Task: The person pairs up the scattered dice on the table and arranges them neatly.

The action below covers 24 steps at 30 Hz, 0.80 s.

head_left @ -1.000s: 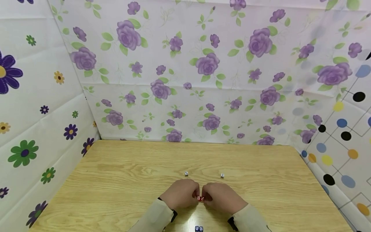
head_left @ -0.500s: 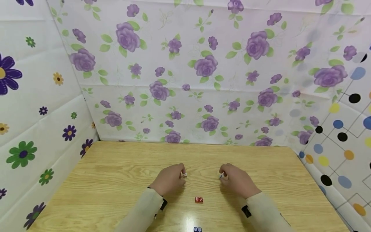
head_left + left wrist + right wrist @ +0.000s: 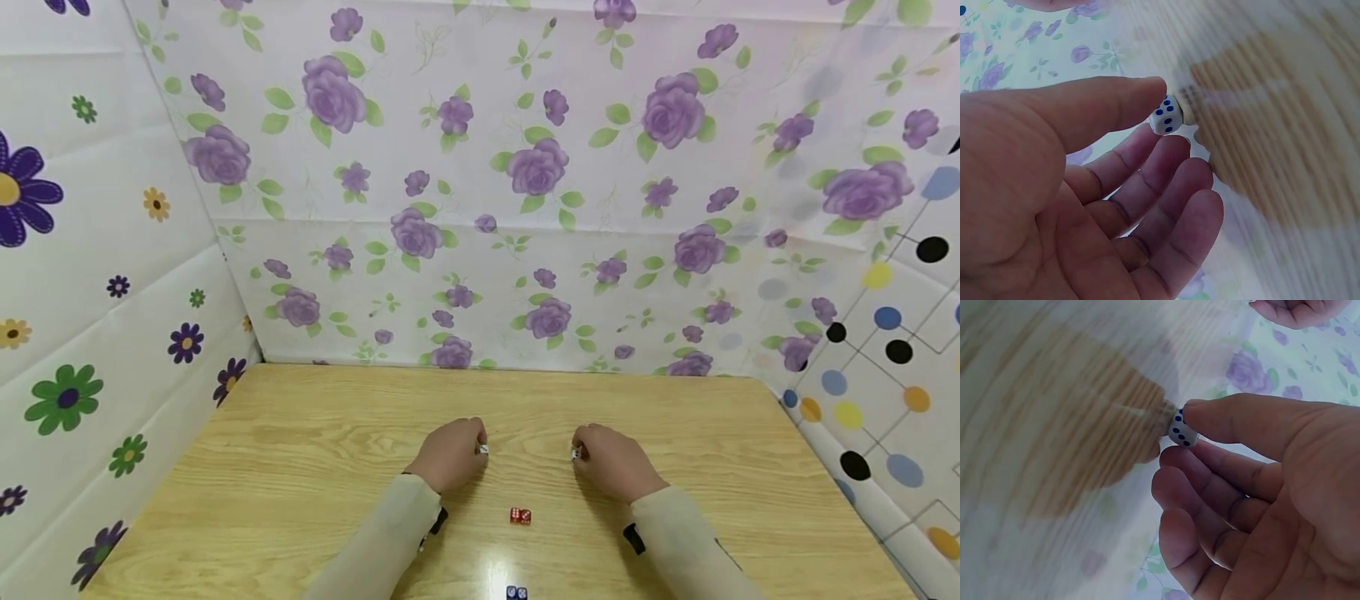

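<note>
My left hand (image 3: 452, 455) pinches a white die with blue pips (image 3: 1167, 117) between thumb and fingers, close over the wooden table. On the other side my right hand (image 3: 617, 460) pinches a second white die (image 3: 1182, 429) the same way. In both wrist views the remaining fingers curl loosely below the die. A gap of bare wood separates the hands in the head view. Nearer the person, between the forearms, two red dice (image 3: 521, 516) lie side by side. Two dark blue dice (image 3: 517, 592) sit together at the bottom edge of the head view.
The wooden table (image 3: 315, 433) meets a rose-patterned cloth (image 3: 480, 250) along its back edge. A flower-print cloth (image 3: 112, 333) stands on the left, and a dotted cloth (image 3: 892, 400) on the right.
Both hands have left the red dice, moving forward and apart to the two white dice, which they now pinch. The red dice stay together on the table.
</note>
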Available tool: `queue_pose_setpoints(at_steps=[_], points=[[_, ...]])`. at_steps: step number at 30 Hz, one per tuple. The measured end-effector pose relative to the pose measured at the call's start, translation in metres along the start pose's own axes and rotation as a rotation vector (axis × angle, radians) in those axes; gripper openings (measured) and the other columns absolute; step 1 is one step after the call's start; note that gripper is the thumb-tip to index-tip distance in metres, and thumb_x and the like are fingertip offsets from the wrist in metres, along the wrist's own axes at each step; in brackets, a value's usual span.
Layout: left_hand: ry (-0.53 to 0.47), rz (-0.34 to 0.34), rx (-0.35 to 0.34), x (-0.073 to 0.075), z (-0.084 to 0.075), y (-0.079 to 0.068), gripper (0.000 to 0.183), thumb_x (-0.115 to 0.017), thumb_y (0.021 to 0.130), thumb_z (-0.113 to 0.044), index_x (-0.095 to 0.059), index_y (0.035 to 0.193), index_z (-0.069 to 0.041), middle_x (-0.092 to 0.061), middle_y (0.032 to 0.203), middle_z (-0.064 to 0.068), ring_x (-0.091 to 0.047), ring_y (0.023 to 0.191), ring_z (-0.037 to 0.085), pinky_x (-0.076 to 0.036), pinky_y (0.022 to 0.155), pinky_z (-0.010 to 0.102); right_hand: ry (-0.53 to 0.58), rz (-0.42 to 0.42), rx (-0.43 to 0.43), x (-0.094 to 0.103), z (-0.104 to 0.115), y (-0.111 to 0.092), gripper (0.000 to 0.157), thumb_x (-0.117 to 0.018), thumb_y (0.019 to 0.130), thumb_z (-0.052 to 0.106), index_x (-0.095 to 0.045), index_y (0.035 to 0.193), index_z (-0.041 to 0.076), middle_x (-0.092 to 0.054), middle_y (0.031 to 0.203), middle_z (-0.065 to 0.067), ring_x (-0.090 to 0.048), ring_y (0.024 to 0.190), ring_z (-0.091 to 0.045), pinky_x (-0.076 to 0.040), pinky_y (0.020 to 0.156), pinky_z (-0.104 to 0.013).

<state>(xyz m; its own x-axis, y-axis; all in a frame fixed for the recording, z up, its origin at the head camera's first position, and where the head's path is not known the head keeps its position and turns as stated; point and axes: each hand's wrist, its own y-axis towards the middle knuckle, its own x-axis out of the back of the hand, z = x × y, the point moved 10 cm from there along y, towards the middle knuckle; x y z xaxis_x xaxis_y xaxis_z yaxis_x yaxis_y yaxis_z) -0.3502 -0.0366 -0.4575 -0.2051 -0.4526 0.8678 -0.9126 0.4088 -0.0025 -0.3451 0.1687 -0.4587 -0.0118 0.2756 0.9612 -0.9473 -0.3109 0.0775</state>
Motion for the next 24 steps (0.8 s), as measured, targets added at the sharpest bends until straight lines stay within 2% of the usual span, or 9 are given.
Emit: queue_pose_setpoints(at_steps=[4,10,17,24], points=[[-0.011,0.005,0.003,0.0,0.0001,-0.0003,0.01,-0.071,0.095,-0.011,-0.065,0.1,-0.006,-0.06,0.083,-0.002,-0.053,0.069,0.012,-0.047,0.063,0.032,0.011,-0.004,-0.011,-0.0011,-0.0011,0.0006,0.007,-0.075,0.093,0.01,-0.07,0.09,0.013,-0.062,0.082,0.002,-0.054,0.072,-0.012,-0.049,0.064,-0.036],[0.012,-0.001,-0.016,-0.0012,-0.0002,0.0013,0.01,-0.07,0.095,-0.01,-0.064,0.088,-0.013,-0.059,0.08,-0.005,-0.051,0.068,0.011,-0.047,0.064,0.031,0.055,0.004,-0.032,-0.0071,-0.005,0.0031,0.011,-0.076,0.093,0.01,-0.069,0.086,0.015,-0.064,0.083,0.004,-0.055,0.073,-0.011,-0.051,0.067,-0.036],[-0.03,0.007,-0.005,-0.0023,-0.0004,0.0022,0.01,-0.071,0.091,-0.004,-0.066,0.085,-0.011,-0.062,0.08,-0.004,-0.052,0.066,0.01,-0.047,0.063,0.031,0.099,0.019,-0.059,-0.0089,-0.0074,0.0062,0.017,-0.073,0.093,0.006,-0.066,0.081,0.016,-0.065,0.081,0.005,-0.052,0.068,-0.011,-0.048,0.065,-0.035],[0.012,-0.003,0.01,-0.0022,-0.0038,0.0039,0.016,-0.072,0.088,-0.003,-0.062,0.079,-0.011,-0.059,0.074,-0.004,-0.049,0.063,0.01,-0.044,0.06,0.029,0.127,0.027,-0.075,-0.0077,-0.0078,0.0051,0.017,-0.073,0.093,0.005,-0.066,0.081,0.016,-0.064,0.081,0.005,-0.052,0.069,-0.012,-0.048,0.066,-0.036]])
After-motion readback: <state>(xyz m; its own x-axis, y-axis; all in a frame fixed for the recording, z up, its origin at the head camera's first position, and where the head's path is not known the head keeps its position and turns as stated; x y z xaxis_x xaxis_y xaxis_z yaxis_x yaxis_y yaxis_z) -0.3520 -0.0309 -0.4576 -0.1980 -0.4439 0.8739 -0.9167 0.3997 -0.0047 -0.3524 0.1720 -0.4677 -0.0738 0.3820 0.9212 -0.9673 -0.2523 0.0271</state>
